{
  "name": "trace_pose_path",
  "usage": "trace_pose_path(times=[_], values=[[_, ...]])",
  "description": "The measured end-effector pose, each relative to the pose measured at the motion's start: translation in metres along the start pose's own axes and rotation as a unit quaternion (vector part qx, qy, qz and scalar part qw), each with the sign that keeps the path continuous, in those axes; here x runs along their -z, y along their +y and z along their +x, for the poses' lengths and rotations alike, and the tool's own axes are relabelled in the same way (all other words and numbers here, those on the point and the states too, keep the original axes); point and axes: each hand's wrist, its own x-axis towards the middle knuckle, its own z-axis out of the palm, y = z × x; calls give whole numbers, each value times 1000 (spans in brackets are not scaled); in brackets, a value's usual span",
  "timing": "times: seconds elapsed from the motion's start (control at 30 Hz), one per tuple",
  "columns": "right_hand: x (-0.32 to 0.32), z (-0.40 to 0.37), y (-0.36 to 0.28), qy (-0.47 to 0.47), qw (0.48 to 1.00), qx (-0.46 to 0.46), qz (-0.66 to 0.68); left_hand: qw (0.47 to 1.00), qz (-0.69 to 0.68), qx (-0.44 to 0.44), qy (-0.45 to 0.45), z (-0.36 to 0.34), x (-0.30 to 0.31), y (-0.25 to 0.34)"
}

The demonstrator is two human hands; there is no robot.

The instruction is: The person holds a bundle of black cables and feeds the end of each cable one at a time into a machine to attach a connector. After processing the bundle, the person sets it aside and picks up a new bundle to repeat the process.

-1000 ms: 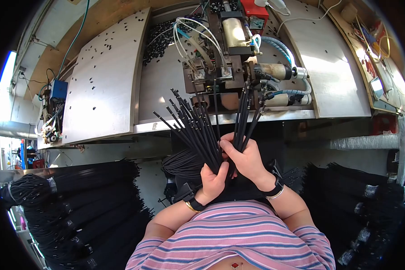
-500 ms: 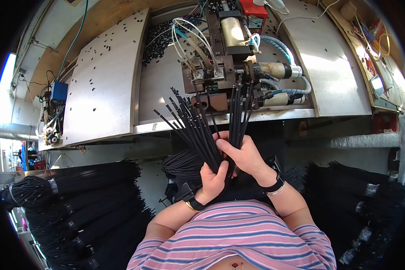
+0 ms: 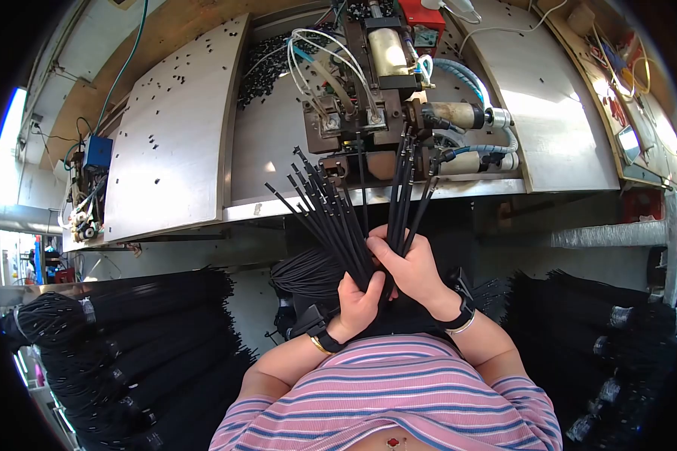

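My left hand is closed round the lower part of a fanned bundle of thin black rods, whose tips point up and to the left. My right hand grips a smaller bundle of black rods on the right. Between the two bundles a single black rod stands upright, its top end at the middle of the machine; its lower end reaches the fingertips of my right hand. The palms and some fingers are hidden by the rods.
Metal panels with small black bits flank the machine, and its front edge runs across before me. Large tied bundles of black rods lie at lower left and lower right. A blue box stands at the left.
The single rod has swung upright, with its tip now at the machine's centre. Both hands and their bundles have shifted slightly to the right. The machine's front parts have changed position slightly.
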Motion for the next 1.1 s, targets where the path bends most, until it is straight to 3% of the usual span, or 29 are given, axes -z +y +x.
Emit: trace_pose_path(times=[0.67, 0.8, 0.9, 1.1], values=[[4, 7, 2, -44, 997, 8, 65, 1000, -6, -6, 1, 4, 2, 3], [7, 1, -14, -80, 995, -50, -6, 1000, 12, -7, -2, 5, 0, 8], [4, 7, -3, -26, 995, 81, -50, 999, 25, -18, 8, 11, -1, 11], [0, 12, -6, 10, 998, 66, 5, 988, 112, -85, 69, 21, 1, 10]])
